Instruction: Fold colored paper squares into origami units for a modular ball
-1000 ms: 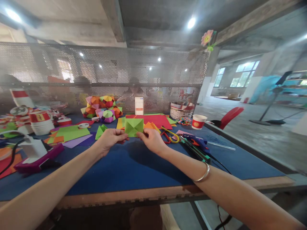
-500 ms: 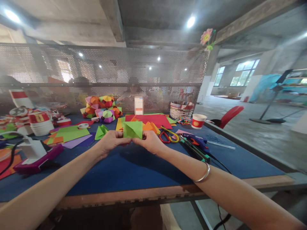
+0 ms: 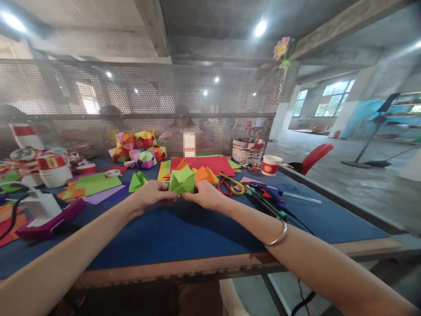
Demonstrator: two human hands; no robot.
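Observation:
Both my hands pinch a folded green paper piece [image 3: 182, 180] just above the blue table [image 3: 184, 232]. My left hand [image 3: 149, 195] grips its left side, fingers closed. My right hand [image 3: 205, 195] holds its right side, fingers curled in, with a silver bangle [image 3: 276, 237] on that wrist. The paper's flaps stand up in peaks between the two hands. Another folded green piece [image 3: 138, 181] lies just left of my left hand.
Red, orange and green paper sheets [image 3: 210, 166] lie behind the hands. Scissors [image 3: 230, 184] and a glue gun [image 3: 269, 197] lie to the right, with a paper cup [image 3: 271, 165] and basket [image 3: 248, 150] beyond. Colourful paper balls [image 3: 140, 149], cups [image 3: 52, 169] and a purple device [image 3: 46, 215] sit left. A mesh screen [image 3: 141, 105] backs the table.
The green paper went from a flat square to a pushed-together shape with raised peaks. My hands have moved closer together and slightly lower.

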